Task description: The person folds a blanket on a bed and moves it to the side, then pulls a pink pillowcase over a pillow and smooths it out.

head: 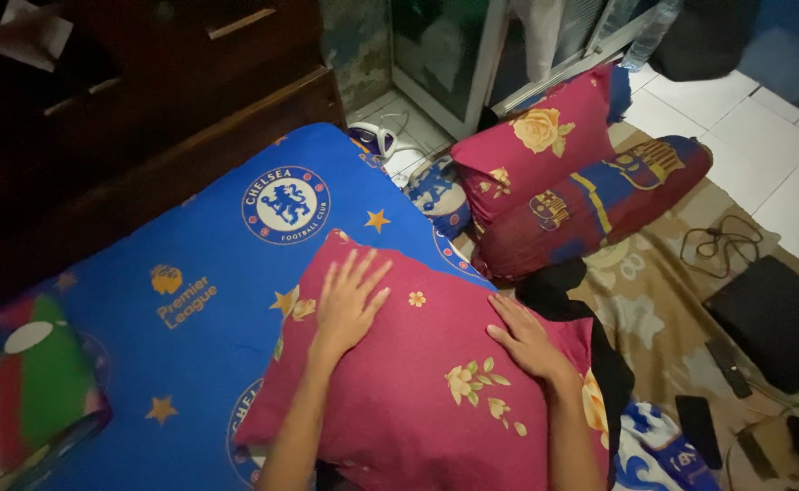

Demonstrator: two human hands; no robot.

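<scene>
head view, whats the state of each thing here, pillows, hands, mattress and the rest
red flowered pillow: lying on the mattress, pressed under both hands
left hand: flat, fingers spread
right hand: flat on the pillow
blue mattress: covered with a sheet
second red pillow: propped up
striped bolster: lying against it

Dim room: white tiled floor, dark wooden cabinet, what looks like a glass-fronted frame.

Both my hands lie flat on a crimson floral pillow at the near edge of the blue mattress: left hand with fingers spread, right hand near the pillow's right edge. A second floral pillow and a striped bolster rest on the floor beyond the mattress corner.
</scene>
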